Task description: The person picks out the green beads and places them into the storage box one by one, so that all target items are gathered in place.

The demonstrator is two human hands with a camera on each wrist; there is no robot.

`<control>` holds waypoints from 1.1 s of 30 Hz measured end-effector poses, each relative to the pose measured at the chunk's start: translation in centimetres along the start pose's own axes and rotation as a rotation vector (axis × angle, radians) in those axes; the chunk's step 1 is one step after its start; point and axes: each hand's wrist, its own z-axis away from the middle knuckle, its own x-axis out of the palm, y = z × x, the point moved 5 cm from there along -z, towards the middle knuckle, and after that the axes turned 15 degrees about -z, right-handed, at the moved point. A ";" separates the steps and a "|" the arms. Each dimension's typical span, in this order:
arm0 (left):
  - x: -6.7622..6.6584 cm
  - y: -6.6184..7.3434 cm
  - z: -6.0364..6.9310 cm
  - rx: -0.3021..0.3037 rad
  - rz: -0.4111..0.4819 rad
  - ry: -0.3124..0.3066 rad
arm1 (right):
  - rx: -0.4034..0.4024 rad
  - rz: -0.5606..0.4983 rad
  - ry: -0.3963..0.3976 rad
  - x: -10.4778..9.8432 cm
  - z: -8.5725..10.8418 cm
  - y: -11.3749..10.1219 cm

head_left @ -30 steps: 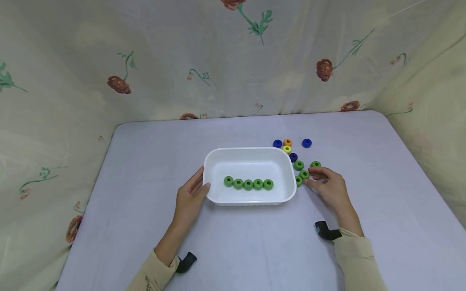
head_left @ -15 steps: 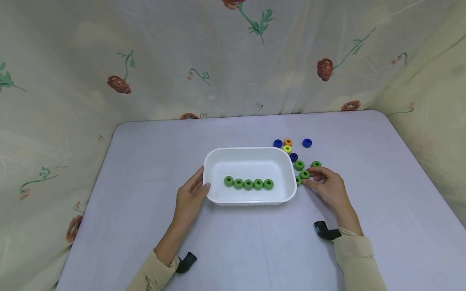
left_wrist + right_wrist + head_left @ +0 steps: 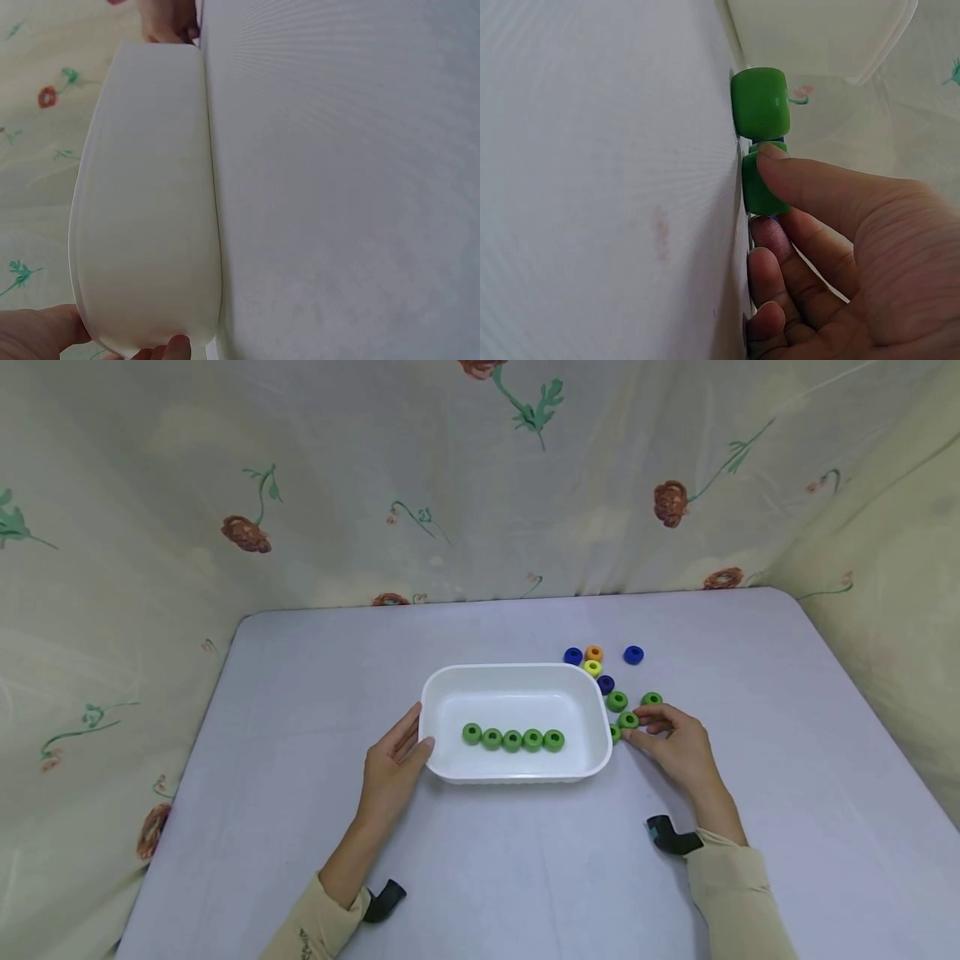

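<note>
gripping the left end of the white tray (image 3: 517, 708), the left hand (image 3: 390, 770) holds it on the bench (image 3: 480, 877). to the tray's right i watch the right hand (image 3: 678, 750) pinch a green bead (image 3: 628, 724) between thumb and fingers; whether it touches the bench i can't tell. five green beads (image 3: 512, 746) form a row inside the tray.
</note>
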 end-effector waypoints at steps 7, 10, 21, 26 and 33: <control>0.0 0.1 0.1 0.005 -0.002 -0.001 | 0.017 0.003 0.007 0.0 0.1 0.0; -0.1 0.1 0.1 0.007 -0.003 0.000 | 0.020 0.000 0.010 -0.1 0.1 0.0; -0.1 0.2 0.1 0.013 -0.003 0.003 | 0.028 -0.016 0.034 -0.3 0.1 -0.1; -0.1 0.2 0.1 0.015 0.001 -0.001 | 0.054 -0.026 0.036 -0.3 0.1 0.0; -0.1 0.2 0.1 0.020 0.007 -0.009 | 0.078 -0.035 0.051 -0.4 0.1 0.2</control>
